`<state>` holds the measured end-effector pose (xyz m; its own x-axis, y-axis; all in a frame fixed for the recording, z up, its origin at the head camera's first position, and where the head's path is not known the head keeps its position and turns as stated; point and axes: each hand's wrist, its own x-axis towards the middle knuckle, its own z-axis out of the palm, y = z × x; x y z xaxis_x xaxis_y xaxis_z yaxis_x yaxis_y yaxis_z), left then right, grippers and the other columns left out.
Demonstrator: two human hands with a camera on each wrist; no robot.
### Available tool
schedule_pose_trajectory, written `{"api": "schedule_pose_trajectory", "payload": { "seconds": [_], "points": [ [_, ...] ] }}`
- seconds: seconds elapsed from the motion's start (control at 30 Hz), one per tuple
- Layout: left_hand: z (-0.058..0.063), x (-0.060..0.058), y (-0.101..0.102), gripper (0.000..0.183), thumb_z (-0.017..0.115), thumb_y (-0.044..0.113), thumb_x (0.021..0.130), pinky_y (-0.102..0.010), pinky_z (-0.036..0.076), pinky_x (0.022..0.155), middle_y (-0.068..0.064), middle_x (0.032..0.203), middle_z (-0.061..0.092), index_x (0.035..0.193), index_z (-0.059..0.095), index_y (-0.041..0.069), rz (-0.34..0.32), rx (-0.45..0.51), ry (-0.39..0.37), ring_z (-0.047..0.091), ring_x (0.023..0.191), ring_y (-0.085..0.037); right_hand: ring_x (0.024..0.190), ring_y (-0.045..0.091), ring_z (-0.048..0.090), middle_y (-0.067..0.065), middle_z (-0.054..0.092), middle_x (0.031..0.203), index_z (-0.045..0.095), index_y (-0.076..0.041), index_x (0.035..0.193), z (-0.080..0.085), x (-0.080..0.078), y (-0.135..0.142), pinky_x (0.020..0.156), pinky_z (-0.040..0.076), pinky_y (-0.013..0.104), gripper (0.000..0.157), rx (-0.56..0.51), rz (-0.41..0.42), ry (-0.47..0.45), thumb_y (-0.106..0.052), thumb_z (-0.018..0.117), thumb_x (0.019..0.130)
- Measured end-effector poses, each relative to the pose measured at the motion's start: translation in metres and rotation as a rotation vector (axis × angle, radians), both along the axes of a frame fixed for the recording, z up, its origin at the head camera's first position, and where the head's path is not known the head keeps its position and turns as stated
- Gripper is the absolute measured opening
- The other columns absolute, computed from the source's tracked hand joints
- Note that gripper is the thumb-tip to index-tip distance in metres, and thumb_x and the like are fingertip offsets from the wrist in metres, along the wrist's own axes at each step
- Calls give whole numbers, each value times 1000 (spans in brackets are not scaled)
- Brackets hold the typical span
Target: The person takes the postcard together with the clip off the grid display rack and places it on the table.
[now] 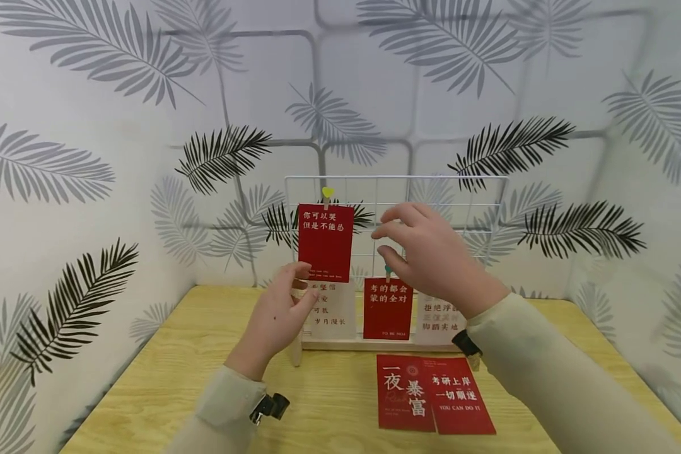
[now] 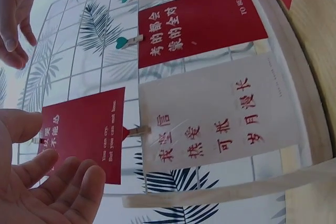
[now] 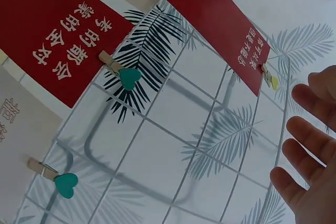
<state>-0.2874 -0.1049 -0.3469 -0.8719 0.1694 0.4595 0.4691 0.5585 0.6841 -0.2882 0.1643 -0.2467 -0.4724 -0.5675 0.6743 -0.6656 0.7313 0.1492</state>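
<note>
A white wire grid point(image 1: 397, 178) stands upright in a pale wooden base point(image 1: 363, 345). On its upper left hangs a red card point(image 1: 325, 249), held at the top by a clothespin with a yellow heart point(image 1: 327, 192). My left hand point(image 1: 269, 321) is at that card's lower left corner, fingers loosely bent and gripping nothing. To the card's right, my right hand point(image 1: 431, 255) hovers in front of the grid with relaxed, empty fingers. Below hang a white card point(image 2: 215, 121), another red card point(image 1: 387, 318) on a teal-heart clothespin point(image 3: 119, 72), and a second white card point(image 3: 23, 145), partly behind my right arm.
Two more red cards, a left one point(image 1: 397, 413) and a right one point(image 1: 465, 419), lie side by side on the wooden table point(image 1: 164, 378) before the base. Behind the grid is a leaf-patterned wall covering point(image 1: 147, 157). Another teal-heart clothespin point(image 3: 65, 184) grips the right white card.
</note>
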Motion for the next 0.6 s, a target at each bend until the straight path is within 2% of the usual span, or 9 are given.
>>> {"api": "schedule_pose_trajectory", "payload": {
  "seconds": [0.13, 0.27, 0.43, 0.6],
  "points": [
    [6, -8, -7, 45, 64, 21, 100, -43, 53, 90, -8, 129, 56, 141, 50, 7, -6, 21, 51, 57, 112, -26, 126, 30, 49, 10, 61, 129, 74, -15, 114, 11, -6, -10, 106, 41, 49, 22, 48, 23, 52, -20, 72, 92],
    [9, -16, -13, 45, 63, 22, 101, -44, 52, 92, -9, 130, 56, 140, 50, 5, 3, 28, 76, 57, 113, -25, 136, 33, 42, 12, 58, 137, 73, -14, 120, 21, -9, -16, 111, 36, 54, 29, 98, 3, 73, -22, 71, 92],
    [14, -26, -17, 45, 61, 21, 101, -47, 52, 93, -11, 132, 55, 141, 50, 3, 14, 48, 67, 56, 114, -27, 143, 31, 36, 11, 53, 145, 69, -17, 128, 30, -14, -33, 118, 27, 50, 37, 132, -63, 22, -28, 70, 94],
    [19, -32, -16, 46, 62, 19, 101, -45, 52, 94, -10, 131, 57, 142, 49, 3, 27, 56, 57, 58, 112, -26, 144, 31, 33, 11, 50, 148, 67, -15, 133, 37, -24, -52, 121, 20, 46, 40, 131, -95, -36, -29, 66, 95]
  ]
}}
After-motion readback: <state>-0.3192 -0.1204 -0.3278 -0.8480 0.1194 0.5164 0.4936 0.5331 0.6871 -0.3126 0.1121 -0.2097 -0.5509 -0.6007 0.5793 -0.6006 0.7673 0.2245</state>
